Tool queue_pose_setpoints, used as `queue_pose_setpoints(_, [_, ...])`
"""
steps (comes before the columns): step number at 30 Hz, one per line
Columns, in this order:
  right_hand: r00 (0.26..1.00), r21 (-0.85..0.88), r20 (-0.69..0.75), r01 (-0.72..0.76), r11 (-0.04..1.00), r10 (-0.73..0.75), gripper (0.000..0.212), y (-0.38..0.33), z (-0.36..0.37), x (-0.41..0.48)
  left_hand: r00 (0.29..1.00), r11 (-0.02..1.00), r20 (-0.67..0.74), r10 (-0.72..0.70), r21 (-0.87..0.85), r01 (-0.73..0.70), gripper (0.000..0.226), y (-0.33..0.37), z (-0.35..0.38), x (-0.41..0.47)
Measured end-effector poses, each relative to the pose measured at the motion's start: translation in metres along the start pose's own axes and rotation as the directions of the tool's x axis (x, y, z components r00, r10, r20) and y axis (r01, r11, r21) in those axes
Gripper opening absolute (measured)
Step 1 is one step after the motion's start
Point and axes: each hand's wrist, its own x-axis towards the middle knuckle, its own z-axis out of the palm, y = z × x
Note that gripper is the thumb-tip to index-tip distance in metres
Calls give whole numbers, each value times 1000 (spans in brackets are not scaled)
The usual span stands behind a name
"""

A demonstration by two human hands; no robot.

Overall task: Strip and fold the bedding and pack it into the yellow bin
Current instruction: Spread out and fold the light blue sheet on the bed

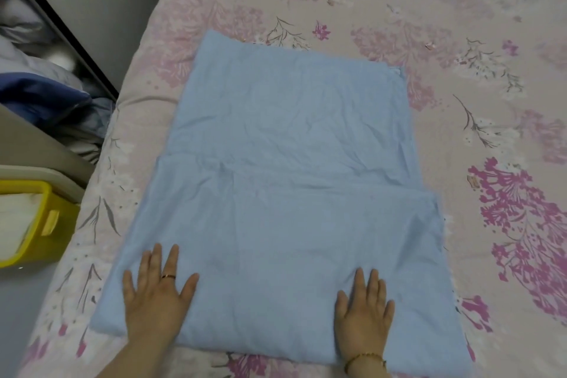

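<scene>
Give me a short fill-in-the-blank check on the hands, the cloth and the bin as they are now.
1. The left hand and the right hand both lie flat on the ____ cloth.
2. The yellow bin stands beside the bed on the person's ____ side.
3. The ring is on the ____ hand.
4. The bracelet is on the ____ wrist.
Missing words: blue; left; left; right.

1 head view; looks forward and steeply down from above bed (460, 9); close over near edge
</scene>
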Motion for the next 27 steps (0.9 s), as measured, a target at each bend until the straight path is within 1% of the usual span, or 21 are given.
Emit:
queue_pose_setpoints(2, [990,85,-81,120,989,-114,60,8,18,-15,989,990,-61,-134,-60,131,64,-9,24,-12])
queue_pose_setpoints(3, [981,81,-113,165,983,-156,57,12,21,-22,981,982,-70,-182,-58,178,65,-13,26,-20])
queue_pose_setpoints(4, [974,92,-121,205,974,-194,54,21,32,-24,973,974,-61,-222,-57,219,67,-17,24,-26])
queue_pose_setpoints(6, [952,114,-191,262,958,-238,55,31,32,-30,944,942,-42,-326,-100,321,73,-21,23,-38])
queue_pose_setpoints(7, [939,140,-244,282,949,-243,57,35,34,-34,920,907,-51,-388,-197,372,83,-23,22,-41])
queue_pose_setpoints(8, [922,189,-310,298,936,-231,59,39,34,-39,887,843,-56,-458,-344,414,95,-23,20,-47])
queue_pose_setpoints(9, [896,265,-420,276,924,-148,61,41,32,-45,854,752,-60,-517,-508,420,104,-23,18,-50])
queue_pose_setpoints(10, [882,404,-471,189,895,27,60,42,29,-50,824,651,-43,-565,-637,413,108,-21,13,-53])
queue_pose_setpoints(11, [873,590,-425,65,804,241,58,42,19,-57,792,541,-3,-611,-732,415,108,-22,11,-55])
queue_pose_setpoints(12, [862,779,-248,-94,620,442,54,41,8,-64,767,419,81,-637,-799,432,104,-21,8,-59])
queue_pose_setpoints(13, [827,891,-34,-230,392,562,48,41,-1,-68,753,285,185,-632,-848,447,89,-20,7,-62])
queue_pose_setpoints(14, [790,922,192,-349,170,582,40,42,-7,-72,743,138,293,-602,-878,459,71,-18,8,-65])
queue_pose_setpoints(15, [743,891,403,-453,-43,535,39,41,-10,-73,730,-15,395,-558,-884,466,58,-14,8,-67])
queue_pose_setpoints(16, [703,827,556,-521,-212,444,42,39,-14,-73,722,-155,480,-498,-868,471,48,-7,6,-68])
queue_pose_setpoints(17, [681,781,624,-545,-305,383,45,39,-17,-73,725,-252,540,-428,-842,478,42,-2,7,-69])
queue_pose_setpoints(19, [682,757,647,-520,-396,341,37,37,-22,-70,729,-371,593,-342,-798,475,37,7,6,-66])
queue_pose_setpoints(21, [693,760,637,-490,-427,339,19,35,-24,-68,715,-459,617,-328,-766,450,28,8,6,-59])
queue_pose_setpoints(22, [698,766,628,-476,-431,344,14,36,-24,-66,705,-484,632,-323,-750,451,19,5,6,-55])
queue_pose_setpoints(24, [701,774,616,-452,-443,360,16,40,-25,-62,709,-525,646,-283,-723,449,6,0,3,-49])
queue_pose_setpoints(25, [707,783,604,-441,-439,368,15,42,-28,-60,730,-540,633,-259,-721,434,8,-1,0,-47])
queue_pose_setpoints(27, [731,800,579,-423,-427,361,5,46,-32,-62,771,-512,591,-239,-751,417,12,2,-11,-48])
